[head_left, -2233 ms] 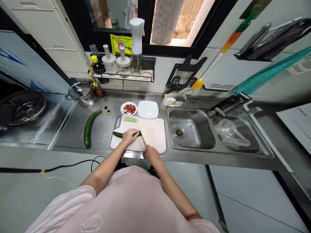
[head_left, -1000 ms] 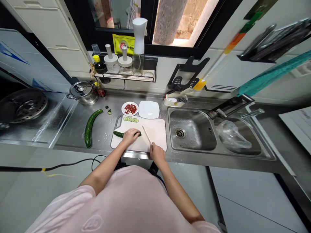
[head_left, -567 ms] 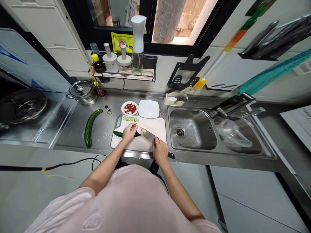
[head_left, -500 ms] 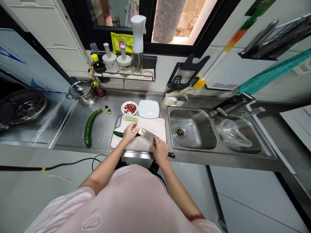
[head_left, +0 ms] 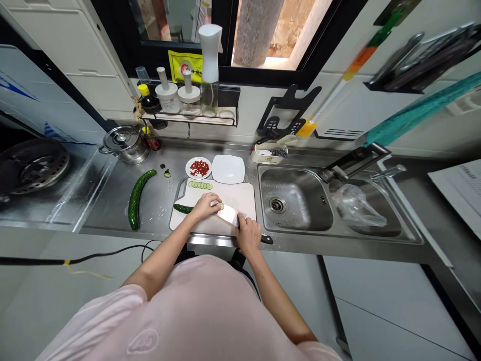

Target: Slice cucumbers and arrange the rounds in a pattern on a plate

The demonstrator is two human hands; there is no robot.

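My right hand [head_left: 248, 233] is closed round the cleaver [head_left: 227, 214], whose broad blade lies tilted over the white cutting board [head_left: 244, 195]. At the blade's upper left end, the fingers of my left hand [head_left: 206, 206] pinch a round cucumber slice [head_left: 220, 205]. The cut cucumber [head_left: 183, 208] lies on the board, its right part hidden under my left hand. A row of overlapping cucumber slices [head_left: 200, 185] sits near the board's top edge. Behind the board are a plate of chopped red pieces [head_left: 199, 169] and a white square plate [head_left: 228, 169].
A whole cucumber [head_left: 137, 198] and small scraps [head_left: 167, 174] lie left of the board. A lidded pot [head_left: 126, 144] stands at the back left. To the right is a steel sink [head_left: 296, 198] with a plastic bag [head_left: 355, 203] in its second basin.
My left fingers have moved right onto the blade and now pinch the slice that lay on it. The blade has tilted and shines brightly. The view has shifted slightly.
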